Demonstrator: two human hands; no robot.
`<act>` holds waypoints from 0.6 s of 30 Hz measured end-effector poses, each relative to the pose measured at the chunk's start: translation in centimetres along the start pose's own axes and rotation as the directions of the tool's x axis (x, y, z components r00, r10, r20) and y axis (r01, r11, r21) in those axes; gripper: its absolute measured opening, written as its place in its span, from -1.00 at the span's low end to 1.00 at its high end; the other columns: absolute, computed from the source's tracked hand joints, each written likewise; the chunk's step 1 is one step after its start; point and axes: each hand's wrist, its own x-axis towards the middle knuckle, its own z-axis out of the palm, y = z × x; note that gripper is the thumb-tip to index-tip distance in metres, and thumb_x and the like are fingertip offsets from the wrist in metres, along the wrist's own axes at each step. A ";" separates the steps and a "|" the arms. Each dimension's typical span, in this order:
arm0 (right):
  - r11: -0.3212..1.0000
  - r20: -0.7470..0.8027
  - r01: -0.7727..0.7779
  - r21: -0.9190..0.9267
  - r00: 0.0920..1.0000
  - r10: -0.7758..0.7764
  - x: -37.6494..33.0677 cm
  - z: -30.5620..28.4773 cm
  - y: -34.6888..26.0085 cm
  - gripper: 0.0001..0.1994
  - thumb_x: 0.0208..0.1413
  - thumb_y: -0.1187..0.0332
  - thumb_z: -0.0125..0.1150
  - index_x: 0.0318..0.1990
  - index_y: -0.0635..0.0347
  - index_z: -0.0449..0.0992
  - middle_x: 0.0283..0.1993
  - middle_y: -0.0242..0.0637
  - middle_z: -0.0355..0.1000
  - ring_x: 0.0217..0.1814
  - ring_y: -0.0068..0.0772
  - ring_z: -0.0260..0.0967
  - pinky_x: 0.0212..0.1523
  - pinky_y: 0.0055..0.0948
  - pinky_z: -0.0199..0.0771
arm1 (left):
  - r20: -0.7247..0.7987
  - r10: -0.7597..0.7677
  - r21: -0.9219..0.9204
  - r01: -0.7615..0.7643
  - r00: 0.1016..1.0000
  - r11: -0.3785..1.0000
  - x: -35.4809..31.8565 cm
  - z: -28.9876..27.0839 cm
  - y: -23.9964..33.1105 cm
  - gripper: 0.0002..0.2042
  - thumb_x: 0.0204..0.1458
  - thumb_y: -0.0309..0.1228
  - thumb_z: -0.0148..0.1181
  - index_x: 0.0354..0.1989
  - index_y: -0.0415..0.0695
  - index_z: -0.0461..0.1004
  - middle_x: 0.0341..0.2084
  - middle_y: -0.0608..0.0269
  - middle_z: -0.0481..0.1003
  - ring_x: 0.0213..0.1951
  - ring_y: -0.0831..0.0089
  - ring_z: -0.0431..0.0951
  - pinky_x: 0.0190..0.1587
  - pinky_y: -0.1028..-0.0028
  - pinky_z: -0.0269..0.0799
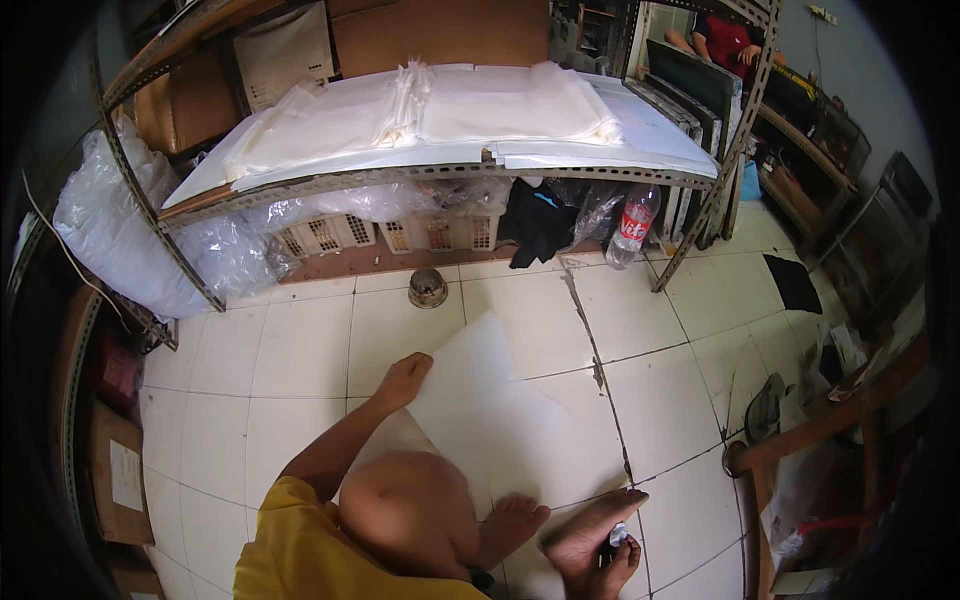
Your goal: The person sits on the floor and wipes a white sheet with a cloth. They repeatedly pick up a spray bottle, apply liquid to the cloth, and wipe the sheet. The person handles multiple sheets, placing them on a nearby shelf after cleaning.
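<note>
My left hand (405,380) is closed on the edge of a thin, translucent white sheet (480,370). The sheet spreads over the tiled floor to the right of that hand, and its outline is faint against the pale tiles. Low in the picture, beside my bare foot (590,525), my right hand (620,570) pinches a small dark and whitish object (616,536). Its kind is too small to make out. My bent knee hides part of the floor between the hands.
Ahead stands a metal-framed shelf (600,172) bearing stacks of white sheets (510,105). Below it are plastic crates (440,233) and a bottle (633,228). A round metal tin (428,288) sits on the floor. Cartons (118,470) line the left; a wooden frame (810,440) stands right. Another person (725,40) is far right.
</note>
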 end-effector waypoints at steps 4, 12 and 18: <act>1.000 0.004 0.028 0.010 1.000 -0.028 -0.6 1.8 -0.7 -0.67 0.34 0.29 0.07 0.20 0.09 0.29 0.07 -0.10 0.37 0.00 -0.12 0.39 -0.04 -0.18 0.52 | 0.050 0.224 0.062 -0.227 0.973 0.972 -1.3 -5.8 1.3 -0.79 0.24 -0.38 0.11 -0.06 -0.25 0.47 -0.38 0.06 0.58 -0.33 0.40 0.53 -0.21 0.40 0.45; 0.973 0.072 0.218 -0.073 0.974 -0.213 -0.4 2.4 -0.6 -0.69 0.28 0.28 0.18 0.13 0.09 0.41 -0.04 -0.16 0.46 -0.06 -0.23 0.42 -0.10 -0.29 0.53 | 0.224 0.468 0.613 -0.497 0.855 0.615 -2.8 -16.2 8.2 -0.82 -0.05 -0.58 0.14 -0.26 -0.17 0.58 -0.34 0.13 0.58 -0.18 0.10 0.56 0.19 0.06 0.35; 0.944 0.125 0.258 0.204 0.950 -0.287 -3.3 9.9 -6.2 -0.86 0.31 0.32 0.09 -0.04 0.08 0.43 -0.28 -0.31 0.36 -0.26 -0.36 0.35 -0.15 -0.28 0.50 | 0.247 0.606 0.649 -0.593 0.757 0.476 -4.9 -17.3 13.9 -0.83 -0.08 -0.54 0.17 -0.29 -0.05 0.58 -0.38 0.26 0.53 -0.09 0.26 0.53 0.39 0.02 0.10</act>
